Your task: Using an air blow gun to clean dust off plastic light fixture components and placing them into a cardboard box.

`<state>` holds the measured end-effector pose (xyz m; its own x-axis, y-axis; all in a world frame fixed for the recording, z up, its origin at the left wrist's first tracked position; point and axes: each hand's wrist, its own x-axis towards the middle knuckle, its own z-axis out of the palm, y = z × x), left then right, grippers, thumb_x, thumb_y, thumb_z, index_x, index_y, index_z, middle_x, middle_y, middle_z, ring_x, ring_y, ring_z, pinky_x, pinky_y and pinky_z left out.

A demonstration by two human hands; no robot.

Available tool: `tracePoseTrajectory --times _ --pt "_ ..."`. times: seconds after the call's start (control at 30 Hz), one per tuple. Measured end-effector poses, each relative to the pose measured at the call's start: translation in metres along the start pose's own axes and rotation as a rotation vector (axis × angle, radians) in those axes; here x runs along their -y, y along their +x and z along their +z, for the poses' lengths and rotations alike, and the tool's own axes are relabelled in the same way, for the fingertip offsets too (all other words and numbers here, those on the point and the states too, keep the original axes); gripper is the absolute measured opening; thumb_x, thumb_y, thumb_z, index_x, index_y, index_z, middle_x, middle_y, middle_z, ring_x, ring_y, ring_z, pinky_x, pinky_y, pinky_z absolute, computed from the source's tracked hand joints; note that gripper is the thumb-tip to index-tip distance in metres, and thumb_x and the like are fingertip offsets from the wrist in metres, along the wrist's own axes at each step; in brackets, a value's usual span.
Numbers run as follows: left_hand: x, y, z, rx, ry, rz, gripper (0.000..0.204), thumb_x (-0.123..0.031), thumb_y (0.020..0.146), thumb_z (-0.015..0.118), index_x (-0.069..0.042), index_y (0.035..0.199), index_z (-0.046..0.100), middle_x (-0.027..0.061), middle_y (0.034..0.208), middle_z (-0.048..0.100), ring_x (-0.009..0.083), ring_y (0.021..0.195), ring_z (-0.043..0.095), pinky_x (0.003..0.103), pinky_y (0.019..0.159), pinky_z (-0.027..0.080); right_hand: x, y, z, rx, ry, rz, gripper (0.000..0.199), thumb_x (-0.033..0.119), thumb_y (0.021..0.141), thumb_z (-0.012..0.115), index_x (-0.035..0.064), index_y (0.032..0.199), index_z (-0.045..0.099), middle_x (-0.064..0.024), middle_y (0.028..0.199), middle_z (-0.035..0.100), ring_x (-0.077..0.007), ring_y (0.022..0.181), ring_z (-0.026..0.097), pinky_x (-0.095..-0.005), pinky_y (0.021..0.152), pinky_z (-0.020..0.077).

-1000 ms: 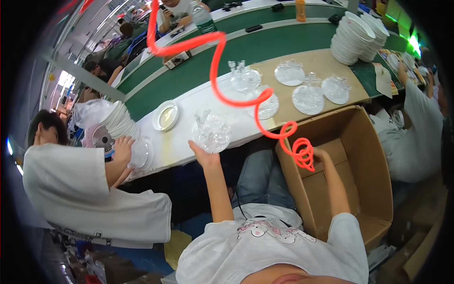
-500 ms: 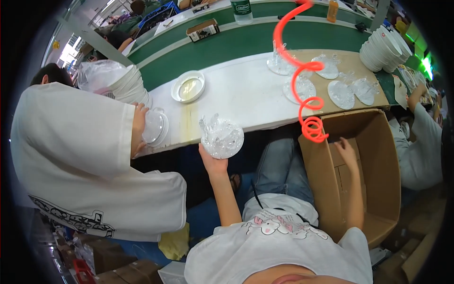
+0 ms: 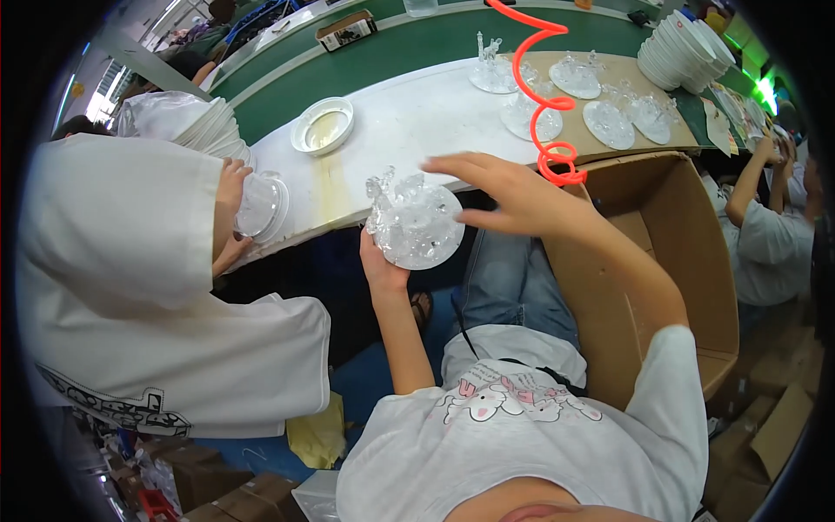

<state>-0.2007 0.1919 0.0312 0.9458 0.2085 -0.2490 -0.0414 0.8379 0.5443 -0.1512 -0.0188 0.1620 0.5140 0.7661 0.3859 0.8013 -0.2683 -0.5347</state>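
Observation:
My left hand grips a round clear plastic piece from below and tilts it up in front of the table edge. Small clear figures rise from its disc-shaped base. Just to the right, my right hand reaches in with its fingers stretched and apart, its fingertips close to the disc's rim. Whether they touch the rim I cannot tell. Similar clear pieces stand at the table's right part, among them one with upright figures and one lying flatter.
An open cardboard box stands beside my right arm. A coiled orange air hose hangs over the table. A white ring-shaped part lies on the white tabletop. At left, a co-worker's hands hold a clear round part. Stacked white discs stand far right.
My right hand has come out of the cardboard box, up and left to the clear piece. The piece stays in my left hand, turned slightly. The whole view has shifted a little.

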Motion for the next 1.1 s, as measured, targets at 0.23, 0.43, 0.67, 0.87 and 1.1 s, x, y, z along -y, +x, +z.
tracePoseTrajectory --times 0.23,0.43,0.67,0.87,1.1 --pt "-0.001 0.017 0.006 0.029 0.118 -0.199 0.067 -0.052 0.09 0.021 0.003 0.125 0.039 0.0152 0.12 0.05 0.0265 0.109 0.05 0.038 0.093 0.039 -0.049 0.067 0.024 0.472 0.206 0.029 0.032 0.016 0.073 0.062 0.0097 0.104 0.059 -0.0111 0.094 0.063 -0.0257 0.089 0.06 -0.0345 0.079 0.0452" --pt "-0.003 0.042 -0.005 0.101 0.3 -0.193 0.062 -0.05 0.091 0.024 0.0 0.121 0.043 0.0116 0.114 0.054 0.0217 0.106 0.051 0.033 0.091 0.04 -0.073 0.048 0.028 0.203 0.209 0.075 0.022 0.016 0.071 0.06 0.0112 0.092 0.062 -0.0121 0.08 0.063 -0.0298 0.075 0.06 -0.0372 0.067 0.0472" --pt "-0.066 0.153 0.012 -0.353 1.985 1.162 0.047 -0.03 0.08 0.061 0.0 0.115 0.05 0.0156 0.108 0.057 0.0303 0.102 0.054 0.038 0.088 0.042 -0.079 0.027 0.002 -0.066 0.461 0.396 0.02 0.001 0.076 0.06 0.0025 0.096 0.062 -0.0063 0.088 0.065 -0.011 0.078 0.061 -0.0227 0.068 0.0499" --pt "-0.085 0.221 -0.006 -0.238 1.399 0.67 0.024 -0.018 0.078 0.063 0.006 0.084 0.063 0.0101 0.086 0.063 0.0207 0.079 0.058 0.03 0.072 0.044 -0.094 0.021 0.005 -0.287 0.598 0.555 0.018 0.001 0.078 0.06 -0.0019 0.096 0.06 -0.0058 0.089 0.063 -0.0091 0.08 0.058 -0.0218 0.07 0.0488" --pt "-0.031 0.125 0.003 -0.046 -0.03 0.31 0.027 -0.007 0.088 0.049 0.005 0.112 0.045 0.0162 0.108 0.054 0.0248 0.1 0.054 0.037 0.09 0.046 -0.14 0.031 -0.008 -0.538 0.707 0.665 0.045 0.026 0.073 0.07 -0.0011 0.105 0.055 -0.0068 0.093 0.062 -0.0114 0.083 0.058 -0.0237 0.073 0.0448"
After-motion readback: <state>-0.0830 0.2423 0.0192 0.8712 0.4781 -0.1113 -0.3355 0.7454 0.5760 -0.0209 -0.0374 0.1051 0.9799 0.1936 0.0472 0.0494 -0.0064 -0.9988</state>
